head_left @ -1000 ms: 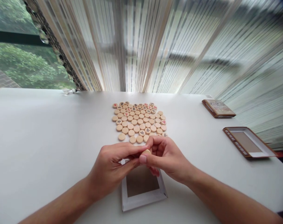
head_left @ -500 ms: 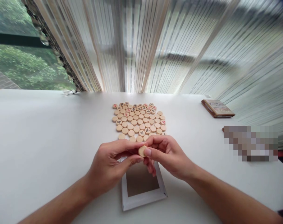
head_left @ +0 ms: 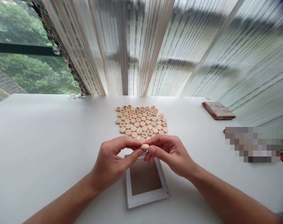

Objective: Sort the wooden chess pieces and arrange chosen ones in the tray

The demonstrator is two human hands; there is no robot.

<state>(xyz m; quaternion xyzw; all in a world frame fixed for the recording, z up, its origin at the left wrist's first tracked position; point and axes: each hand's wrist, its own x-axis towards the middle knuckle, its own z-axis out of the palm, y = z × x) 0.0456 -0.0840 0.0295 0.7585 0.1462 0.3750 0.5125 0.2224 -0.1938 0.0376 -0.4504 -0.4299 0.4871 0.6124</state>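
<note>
A pale disc (head_left: 145,147) is pinched between thumb and fingers of both the left hand (head_left: 112,157) and the right hand (head_left: 172,155), above the far end of a white-rimmed tray (head_left: 150,198). Round pieces (head_left: 137,124) are spread beyond on a white table (head_left: 62,140); the disc's marking, if any, cannot be made out.

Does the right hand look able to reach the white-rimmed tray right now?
Probably yes: the right hand hovers by the tray, nothing seen between, though it and the left hand hold a wooden disc.
</note>
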